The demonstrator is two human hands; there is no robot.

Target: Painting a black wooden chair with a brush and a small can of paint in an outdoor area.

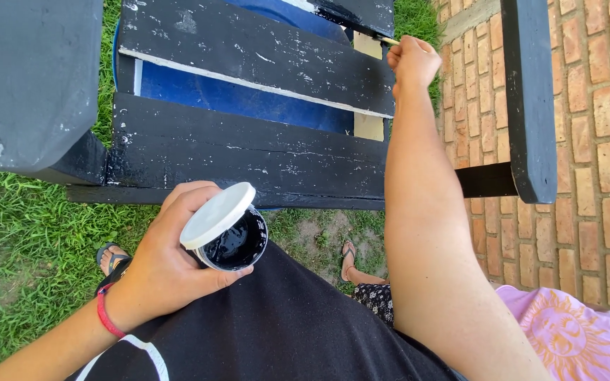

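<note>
1. One small tub of black paint (236, 241) sits in the left hand (171, 264), fingers wrapped round it, its one white lid (217, 214) pinned under the fingertips.
2. One brush handle (388, 40) pokes from the right hand (412, 62), fist closed on it.
3. Three black slats (248, 148) lie beyond those knuckles.

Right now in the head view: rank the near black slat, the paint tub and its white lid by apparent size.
1. Near black slat, by far the largest, though it lies farther from the camera.
2 and 3. Paint tub and white lid: about alike. The left hand covers part of the tub and the lid sits tilted, so no ranking between them.
</note>
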